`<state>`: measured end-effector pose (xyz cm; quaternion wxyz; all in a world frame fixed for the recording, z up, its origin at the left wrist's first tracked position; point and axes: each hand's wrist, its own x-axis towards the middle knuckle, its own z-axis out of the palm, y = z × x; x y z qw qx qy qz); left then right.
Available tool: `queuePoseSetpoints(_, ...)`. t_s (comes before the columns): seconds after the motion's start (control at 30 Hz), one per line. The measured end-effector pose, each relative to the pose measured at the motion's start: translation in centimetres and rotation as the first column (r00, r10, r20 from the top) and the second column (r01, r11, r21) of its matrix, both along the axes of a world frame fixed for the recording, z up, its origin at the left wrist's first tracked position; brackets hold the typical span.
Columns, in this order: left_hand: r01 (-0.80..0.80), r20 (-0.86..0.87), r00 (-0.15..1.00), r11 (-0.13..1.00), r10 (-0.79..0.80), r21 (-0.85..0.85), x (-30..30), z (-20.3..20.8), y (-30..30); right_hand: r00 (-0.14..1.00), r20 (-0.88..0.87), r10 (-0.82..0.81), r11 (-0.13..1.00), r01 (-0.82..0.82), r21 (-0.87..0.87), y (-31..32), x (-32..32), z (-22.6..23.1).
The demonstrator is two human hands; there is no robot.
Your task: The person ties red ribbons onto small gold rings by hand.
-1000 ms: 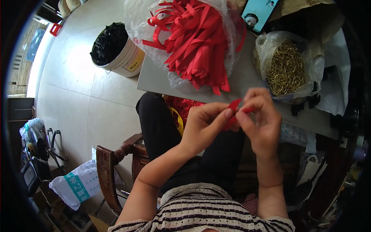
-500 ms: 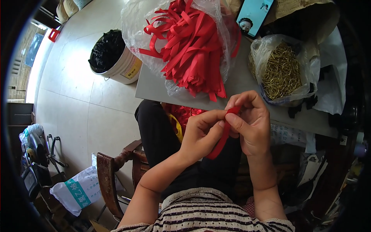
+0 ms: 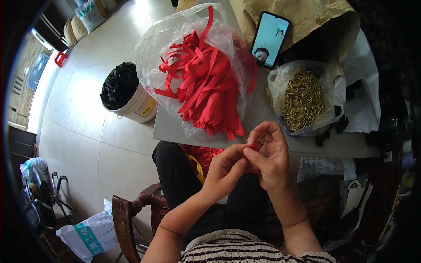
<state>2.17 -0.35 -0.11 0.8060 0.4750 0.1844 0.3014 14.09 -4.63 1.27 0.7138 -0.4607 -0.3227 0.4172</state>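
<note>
Just off the table's front edge, above my lap, my two hands meet over a red ribbon (image 3: pixel 250 147). My left hand (image 3: pixel 224 170) is closed, thumb and fingers pinching at the ribbon's left side. Thumb and index finger of my right hand (image 3: pixel 271 161) press the ribbon from the other side, its other fingers curled up. Only a small bit of the ribbon shows; the fingers hide the rest. Beyond my hands, a pile of red ribbon strips (image 3: pixel 206 87) lies on a clear plastic bag (image 3: pixel 147 41). Right of it, another plastic bag (image 3: pixel 335 94) holds many gold-coloured metal rings or hooks (image 3: pixel 302 101).
A phone (image 3: pixel 270 39) with a lit screen lies on brown paper (image 3: pixel 302 17) at the back of the grey table (image 3: pixel 169 127). Left of the table stands a bucket (image 3: pixel 142 103) of black material. Below the edge are red pieces (image 3: pixel 204 154). A wooden chair (image 3: pixel 125 223) stands left.
The ribbon's tail hung below my fingers before; now only a short red bit shows between them. The view has shifted, so the table's things sit lower in it.
</note>
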Motion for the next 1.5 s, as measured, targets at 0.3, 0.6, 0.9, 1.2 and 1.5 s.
queuePoseSetpoints(0.3, 0.193, -0.127, 0.973, 0.981, -0.195, -0.023, -2.0, -0.2, 0.3, 0.984, -0.037, -0.172, 0.983, 0.174, 0.056, -0.4, 4.1, 1.4)
queuePoseSetpoints(0.6, -0.145, -0.005, 0.989, 0.988, 0.146, 0.061, -1.2, 0.2, -0.7, 0.313, 0.929, -0.199, 0.958, 0.262, 0.117, -2.1, -0.2, 3.0)
queuePoseSetpoints(0.9, -0.109, -0.080, 0.989, 0.977, 0.126, 0.183, -1.5, 1.2, -0.5, 0.924, 0.354, 0.147, 0.983, -0.097, -0.157, -1.7, 1.2, 1.3)
queuePoseSetpoints(1.2, 0.013, -0.022, 1.000, 0.998, -0.014, -0.059, -2.6, 0.2, 0.7, -0.159, 0.973, -0.169, 0.981, -0.118, 0.151, -3.4, 0.7, 1.4)
queuePoseSetpoints(1.5, 0.092, -0.148, 0.986, 0.989, -0.075, 0.115, -4.0, -4.5, -3.5, 0.405, 0.892, 0.201, 0.977, -0.011, -0.215, -8.2, -0.6, -0.9)
